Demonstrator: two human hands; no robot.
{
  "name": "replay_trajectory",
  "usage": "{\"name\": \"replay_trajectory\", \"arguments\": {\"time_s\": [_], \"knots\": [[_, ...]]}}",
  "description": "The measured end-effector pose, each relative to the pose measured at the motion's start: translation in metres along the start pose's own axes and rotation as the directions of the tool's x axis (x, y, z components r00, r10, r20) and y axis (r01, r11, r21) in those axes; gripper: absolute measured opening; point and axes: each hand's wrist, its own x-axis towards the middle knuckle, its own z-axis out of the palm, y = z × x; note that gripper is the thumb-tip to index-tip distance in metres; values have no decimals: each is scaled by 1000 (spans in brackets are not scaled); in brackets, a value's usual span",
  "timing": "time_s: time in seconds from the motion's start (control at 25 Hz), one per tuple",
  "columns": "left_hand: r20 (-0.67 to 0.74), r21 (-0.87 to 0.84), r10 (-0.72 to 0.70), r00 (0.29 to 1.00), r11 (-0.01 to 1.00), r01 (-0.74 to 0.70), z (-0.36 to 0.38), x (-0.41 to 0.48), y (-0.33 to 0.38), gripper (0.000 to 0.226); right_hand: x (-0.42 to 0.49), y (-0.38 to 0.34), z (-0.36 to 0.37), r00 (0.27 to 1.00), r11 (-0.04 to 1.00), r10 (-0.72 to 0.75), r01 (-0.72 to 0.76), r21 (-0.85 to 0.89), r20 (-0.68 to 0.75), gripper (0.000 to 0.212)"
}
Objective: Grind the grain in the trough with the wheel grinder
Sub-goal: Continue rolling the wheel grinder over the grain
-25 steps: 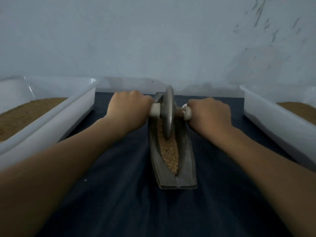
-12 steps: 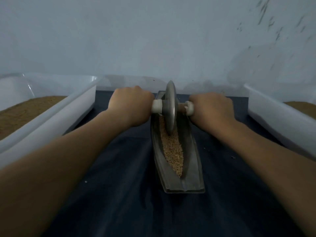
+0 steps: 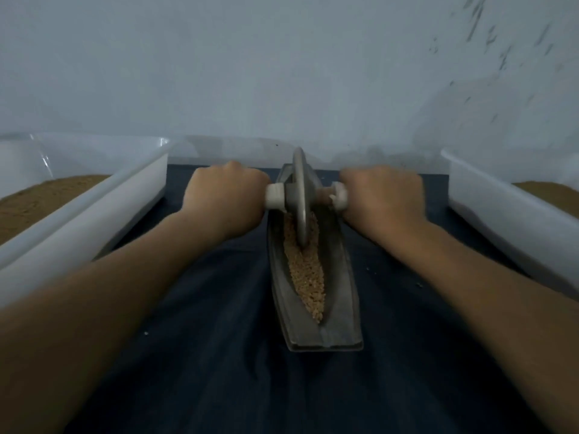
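Observation:
A narrow grey boat-shaped trough (image 3: 341, 296) lies lengthwise on a dark cloth, holding a strip of tan grain (image 3: 305, 270). A grey metal wheel grinder (image 3: 299, 195) stands upright in the trough's far half, its rim down in the grain. My left hand (image 3: 224, 198) grips the white handle on the wheel's left side. My right hand (image 3: 383, 198) grips the white handle on its right side. Both fists hide most of the axle.
A white plastic tub (image 3: 103, 211) with brown grain stands along the left. Another white tub (image 3: 501, 214) with brown grain stands along the right. A pale wall rises close behind the trough. A few stray grains lie on the dark cloth (image 3: 213, 355).
The wheel stays at the trough's far end, with both hands gripping the handles. The view has shifted slightly, so the trough's near end sits further right and lower in the frame.

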Motion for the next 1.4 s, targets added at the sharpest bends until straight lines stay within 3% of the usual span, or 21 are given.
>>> {"name": "replay_trajectory", "arguments": {"time_s": [0.08,0.16,0.28,0.36,0.48,0.56,0.68,0.76,0.84,0.96,1.08,1.16,1.28,1.36,1.4], "knots": [[26,15,-54,998,998,54,0,13,7,12,19,-4,4,998,995,31,-36,88,62,18],[54,32,-1,999,999,-1,-2,4,7,11,8,4,-3,994,995,-39,30,91,99,19],[-46,-30,172,984,984,-173,-9,-35,-13,10,-35,20,-20,968,974,-224,226,-1,-114,23],[-126,-44,219,968,973,-226,-7,-46,-21,11,-40,24,-21,942,967,-252,250,-39,-222,25],[-8,-30,84,996,996,-84,4,-28,-8,8,-16,6,-5,989,994,-113,113,2,-93,25],[-2,39,-13,1000,999,13,2,3,5,10,7,-4,6,998,992,29,-35,120,55,22],[5,122,44,999,991,-44,-13,19,10,13,9,7,8,980,972,18,-64,228,199,21],[-48,129,180,983,977,-173,-13,-4,0,7,-19,20,5,995,987,-99,96,127,20,25],[-120,114,256,959,963,-243,-5,-33,-8,13,-45,24,1,972,990,-143,143,-11,-184,29],[-170,110,132,977,987,-114,6,-26,-8,20,-21,16,4,986,995,-100,98,-19,-137,28],[-111,65,-31,993,997,38,5,8,7,8,18,-1,6,998,995,42,-47,83,56,12],[-51,42,-52,997,998,55,3,14,9,11,21,0,4,992,995,34,-45,89,118,11],[-111,26,73,991,997,-71,2,-31,-2,8,-20,14,-6,991,992,-129,129,-15,-40,25],[-192,36,151,970,988,-147,-2,-55,-10,20,-46,18,-14,973,988,-153,150,-33,-172,25],[-237,43,155,959,988,-149,-5,-52,-12,21,-44,19,-13,976,990,-143,142,-16,-164,25]]}}
